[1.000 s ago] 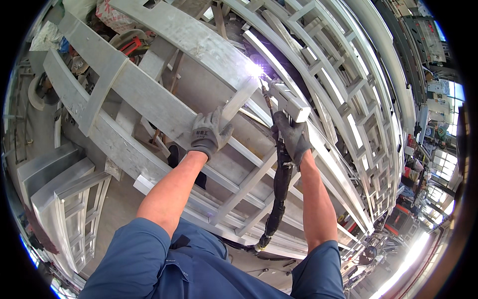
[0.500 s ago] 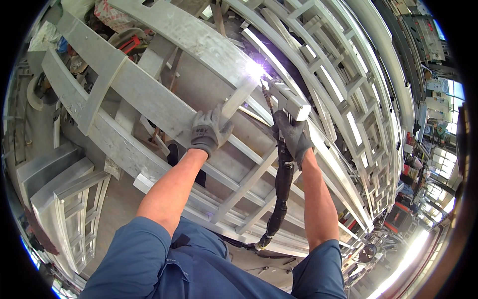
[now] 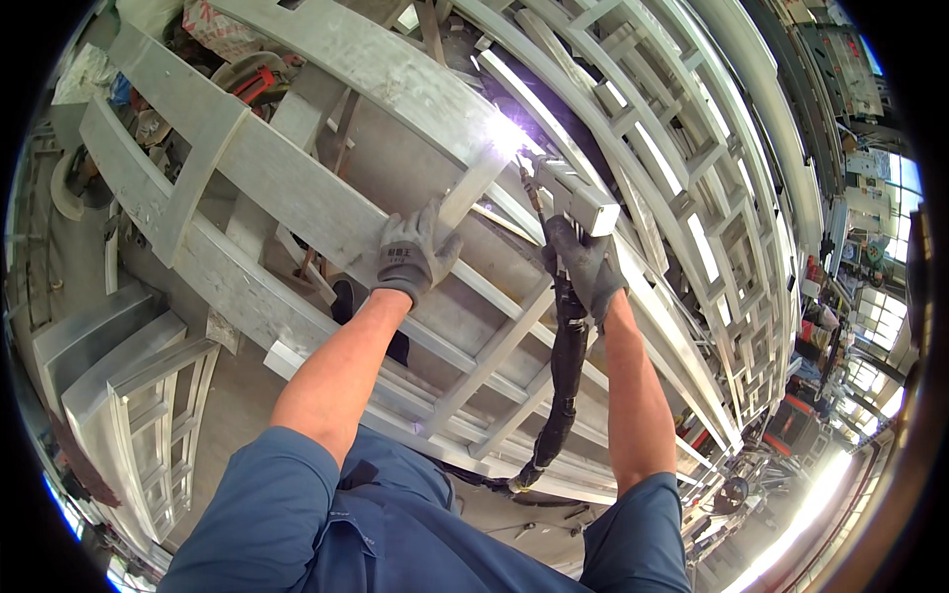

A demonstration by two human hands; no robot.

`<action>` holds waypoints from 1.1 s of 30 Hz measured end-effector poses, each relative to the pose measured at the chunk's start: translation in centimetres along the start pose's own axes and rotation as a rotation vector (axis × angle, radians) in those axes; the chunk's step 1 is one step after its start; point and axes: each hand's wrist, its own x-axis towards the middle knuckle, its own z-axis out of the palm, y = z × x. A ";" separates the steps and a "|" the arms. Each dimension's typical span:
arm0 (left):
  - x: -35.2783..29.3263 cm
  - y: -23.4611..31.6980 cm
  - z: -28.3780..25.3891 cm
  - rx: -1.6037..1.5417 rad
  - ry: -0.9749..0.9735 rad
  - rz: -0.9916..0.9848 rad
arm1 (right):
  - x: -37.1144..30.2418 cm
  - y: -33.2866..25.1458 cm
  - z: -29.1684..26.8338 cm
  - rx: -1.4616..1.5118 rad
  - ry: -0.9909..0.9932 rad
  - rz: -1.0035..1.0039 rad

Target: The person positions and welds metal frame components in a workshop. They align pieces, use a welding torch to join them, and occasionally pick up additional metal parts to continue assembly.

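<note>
A grey glove covers my left hand [image 3: 415,252], whose fingers and thumb close round the lower end of a short flat metal bar [image 3: 469,190]. This bar runs up to a wide metal beam [image 3: 395,84]. My right hand [image 3: 587,265], in a dark grey glove, is wrapped round the handle of a welding torch [image 3: 531,188]. At the torch's tip a bright white-violet arc [image 3: 506,134] glares where bar and beam meet, and hides the joint. A boxy light-grey metal piece [image 3: 583,203] sits just above my right hand. From the torch a thick black-wrapped cable [image 3: 565,366] hangs down.
Slatted metal frames [image 3: 672,178] are stacked along the right. Another wide beam [image 3: 287,173] lies to the left, crossed by a flat plate [image 3: 206,183]. More frames [image 3: 158,425] lean at lower left. A red-and-grey tool [image 3: 259,84] lies at upper left.
My right hand and the torch have shifted very slightly right. The arc stays lit at nearly the same spot. My left hand keeps its place on the bar.
</note>
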 end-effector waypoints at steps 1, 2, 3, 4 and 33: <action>0.0 0.0 0.1 0.002 0.008 0.003 | 0.0 0.1 0.0 0.008 -0.009 -0.001; 0.0 -0.1 0.1 0.003 0.016 0.006 | 0.0 0.2 0.0 0.016 -0.017 -0.002; 0.0 -0.1 0.2 0.002 0.024 0.010 | 0.1 0.3 0.0 0.024 -0.026 -0.003; 0.0 -0.1 0.2 0.002 0.032 0.013 | 0.0 0.2 0.0 0.020 -0.028 0.002; 0.1 -0.1 0.2 0.015 0.017 0.017 | -1.5 -0.2 -0.1 -0.045 -0.018 0.050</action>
